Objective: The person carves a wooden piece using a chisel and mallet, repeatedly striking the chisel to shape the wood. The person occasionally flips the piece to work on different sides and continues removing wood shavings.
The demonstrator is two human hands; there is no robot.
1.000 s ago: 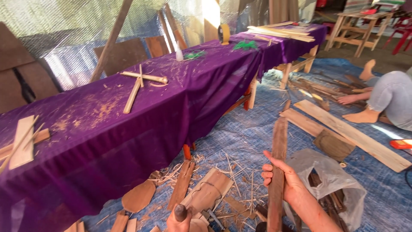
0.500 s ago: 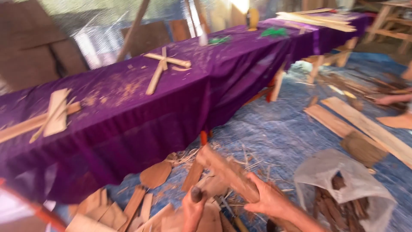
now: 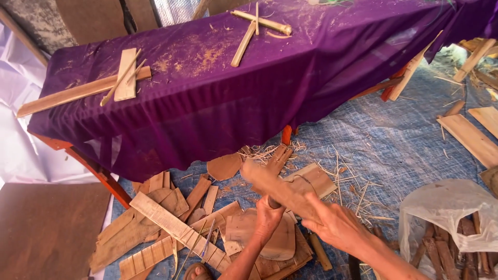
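Head view is showing me both hands low in the middle, working over a heap of wood offcuts (image 3: pixel 171 228) on the blue tarp (image 3: pixel 394 140). My left hand (image 3: pixel 268 218) is closing its grip around a dark tool handle (image 3: pixel 273 202), held nearly upright with the fist under the wood. My right hand (image 3: pixel 337 225) is holding the wooden piece (image 3: pixel 270 184), a long, pale strip that is slanting up and to the left; it is blurred, so I cannot tell exactly where the tool is meeting it. To do this well, I judge that I should be keeping the right grip firm and well back from the tool's working end, steadying the strip against the pile below, and keeping fingers out of the tool's line. Just to the right, a white plastic bag (image 3: pixel 446 207) of dark sticks is sitting on the tarp. Farther off, the purple-draped worktop (image 3: pixel 218 103) is carrying sawdust, a flat slat (image 3: pixel 78 92) and crossed bamboo sticks (image 3: pixel 257 28).
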